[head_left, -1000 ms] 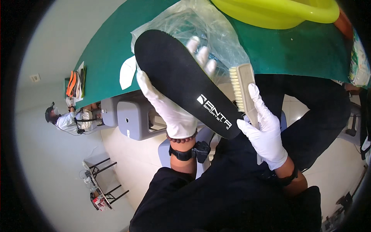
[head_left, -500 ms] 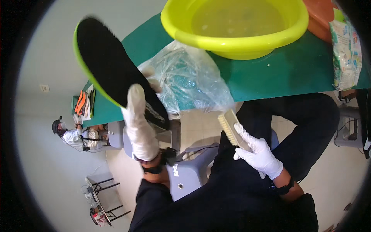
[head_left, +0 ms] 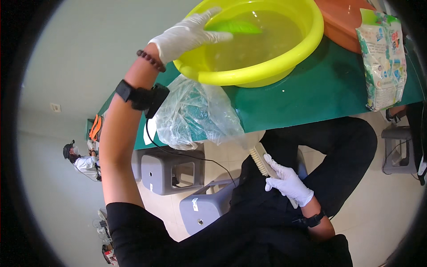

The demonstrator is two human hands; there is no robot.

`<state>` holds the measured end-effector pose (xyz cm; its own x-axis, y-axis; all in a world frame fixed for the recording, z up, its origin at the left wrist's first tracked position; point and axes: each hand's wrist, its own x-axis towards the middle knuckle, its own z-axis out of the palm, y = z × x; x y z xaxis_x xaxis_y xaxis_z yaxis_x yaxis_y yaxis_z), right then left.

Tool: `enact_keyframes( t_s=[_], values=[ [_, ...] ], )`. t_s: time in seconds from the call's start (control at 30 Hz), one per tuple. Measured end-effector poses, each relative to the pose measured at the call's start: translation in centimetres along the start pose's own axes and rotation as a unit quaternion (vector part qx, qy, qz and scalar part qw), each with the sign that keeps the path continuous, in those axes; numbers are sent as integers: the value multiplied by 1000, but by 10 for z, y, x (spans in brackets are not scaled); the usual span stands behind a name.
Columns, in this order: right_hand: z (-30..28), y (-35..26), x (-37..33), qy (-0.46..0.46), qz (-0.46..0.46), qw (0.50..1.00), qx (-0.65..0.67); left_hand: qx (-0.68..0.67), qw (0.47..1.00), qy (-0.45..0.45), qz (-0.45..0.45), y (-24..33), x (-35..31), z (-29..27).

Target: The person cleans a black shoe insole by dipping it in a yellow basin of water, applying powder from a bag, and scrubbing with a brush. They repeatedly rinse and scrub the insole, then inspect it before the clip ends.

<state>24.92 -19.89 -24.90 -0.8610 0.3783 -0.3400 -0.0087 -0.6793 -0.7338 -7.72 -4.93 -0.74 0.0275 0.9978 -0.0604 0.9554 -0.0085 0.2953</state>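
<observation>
My gloved left hand (head_left: 189, 36) reaches over the left rim of a yellow basin (head_left: 249, 76), fingers spread and holding nothing. Just beyond its fingertips, an insole (head_left: 238, 27) lies in the cloudy water, its bright green side showing; part of it is under the water or behind my fingers. Over my lap, my gloved right hand (head_left: 291, 184) is closed around a scrub brush (head_left: 261, 161). Pale bristles on the brush face left, and its handle comes out below my palm.
A crumpled clear plastic bag (head_left: 195, 115) hangs over the edge of the green table (head_left: 307, 98). To the right are an orange basin (head_left: 340, 22) and a printed pouch (head_left: 382, 62). Grey stools (head_left: 167, 171) stand below. Far left, another person (head_left: 84, 163) sits near orange insoles (head_left: 95, 128).
My left hand has moved up and forward to the basin and let go of the insole, which is now in the water. My right hand still grips the brush at nearly the same place.
</observation>
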Motion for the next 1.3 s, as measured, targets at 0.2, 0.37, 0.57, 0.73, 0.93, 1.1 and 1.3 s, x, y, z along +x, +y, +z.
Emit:
enact_keyframes(
  t_s=[0.2,0.37,0.57,0.73,0.93,1.1,1.3],
  values=[
    [-8,1,-2,0,-4,1000,-25,70,990,-89,-79,-10,16,0],
    [-12,2,1,-7,4,999,-36,139,961,-187,-146,-32,22,4],
    [-11,-1,4,-23,28,998,-44,208,952,-217,-57,-26,42,11],
    [-9,-9,4,-25,45,996,-67,291,893,-321,-123,2,64,33],
    [-11,-11,9,-13,46,997,-61,298,873,-361,-134,-5,63,46],
    [-11,-15,9,-9,82,993,-90,326,876,-338,-110,-18,65,62],
    [-13,-3,12,-15,54,995,-82,318,845,-407,-136,-17,71,37]
  ],
)
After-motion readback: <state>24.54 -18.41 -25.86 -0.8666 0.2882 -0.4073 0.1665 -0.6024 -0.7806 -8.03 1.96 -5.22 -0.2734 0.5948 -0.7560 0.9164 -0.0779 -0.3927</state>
